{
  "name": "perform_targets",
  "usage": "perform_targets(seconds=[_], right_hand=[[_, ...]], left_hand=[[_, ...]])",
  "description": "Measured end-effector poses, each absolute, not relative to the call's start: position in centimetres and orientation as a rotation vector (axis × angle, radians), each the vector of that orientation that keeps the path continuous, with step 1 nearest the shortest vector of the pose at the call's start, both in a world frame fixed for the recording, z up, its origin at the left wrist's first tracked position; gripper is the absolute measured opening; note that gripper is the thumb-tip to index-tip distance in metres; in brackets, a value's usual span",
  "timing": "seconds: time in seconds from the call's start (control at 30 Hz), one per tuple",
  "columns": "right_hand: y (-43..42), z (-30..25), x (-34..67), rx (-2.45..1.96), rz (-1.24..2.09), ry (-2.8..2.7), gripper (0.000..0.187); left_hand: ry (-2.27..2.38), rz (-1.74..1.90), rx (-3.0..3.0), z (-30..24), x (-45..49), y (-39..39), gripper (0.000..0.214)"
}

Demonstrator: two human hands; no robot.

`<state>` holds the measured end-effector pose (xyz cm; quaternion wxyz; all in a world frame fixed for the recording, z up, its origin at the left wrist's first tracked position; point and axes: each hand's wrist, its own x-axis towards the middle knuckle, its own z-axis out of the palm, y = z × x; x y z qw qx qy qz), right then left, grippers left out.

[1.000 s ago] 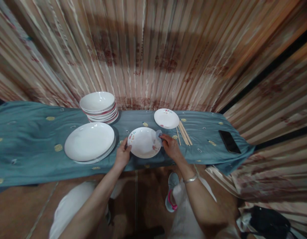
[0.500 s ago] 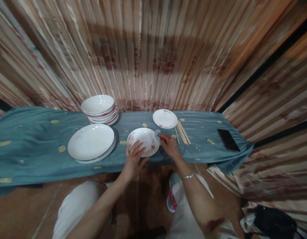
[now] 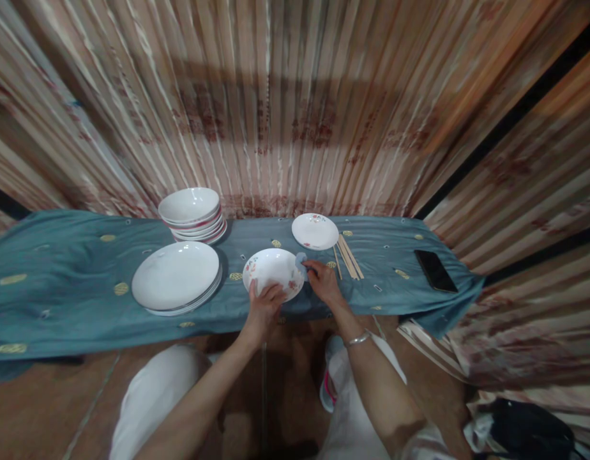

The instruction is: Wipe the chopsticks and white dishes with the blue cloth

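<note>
A small white plate with a flower pattern (image 3: 272, 268) lies near the front edge of a table covered in blue-green cloth (image 3: 60, 294). My left hand (image 3: 264, 305) grips the plate's near rim, fingers curled over it. My right hand (image 3: 321, 281) is closed on a small pale blue cloth (image 3: 300, 259) and presses it against the plate's right rim. A bracelet sits on my right wrist.
Another small flowered plate (image 3: 315, 230) lies behind, with wooden chopsticks (image 3: 347, 257) beside it. A stack of large white plates (image 3: 176, 277) sits at the left, a stack of bowls (image 3: 192, 213) behind it. A black phone (image 3: 435, 270) lies at the right. Striped curtains hang behind.
My left hand slid from the plate's left rim round to its near rim. My right hand stayed at the right rim with the cloth. The view shifted slightly.
</note>
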<state>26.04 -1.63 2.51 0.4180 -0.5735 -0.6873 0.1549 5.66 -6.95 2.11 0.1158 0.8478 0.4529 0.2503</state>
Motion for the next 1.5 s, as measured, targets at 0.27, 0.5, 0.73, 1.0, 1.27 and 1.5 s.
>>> perform_targets(seconds=[0.27,0.5,0.73,1.0,1.27,1.5], right_hand=[[-1.7,3.0,26.1,-1.413,0.447,-1.647,0.037],[-1.0,3.2,26.6,-1.344,0.602,-1.322,0.034],[-0.4,2.9,27.1,-1.111,0.802,-0.981,0.030],[-0.5,3.3,27.7,-1.178,0.765,-0.999,0.042],[-1.6,6.3,24.8,-1.155,0.583,-1.242,0.043],[-4.6,9.7,19.0,-1.064,0.252,-1.817,0.042]], left_hand=[[1.296,0.761,2.478,1.8,5.8,-6.5,0.034],[1.265,0.916,2.377,3.5,6.0,-6.8,0.028],[1.200,1.052,2.021,7.3,5.5,-8.2,0.024],[0.969,1.234,0.953,9.2,5.1,-8.4,0.019],[0.876,1.330,0.681,9.3,4.6,-7.0,0.029],[0.806,1.359,0.646,9.0,4.3,-6.2,0.030]])
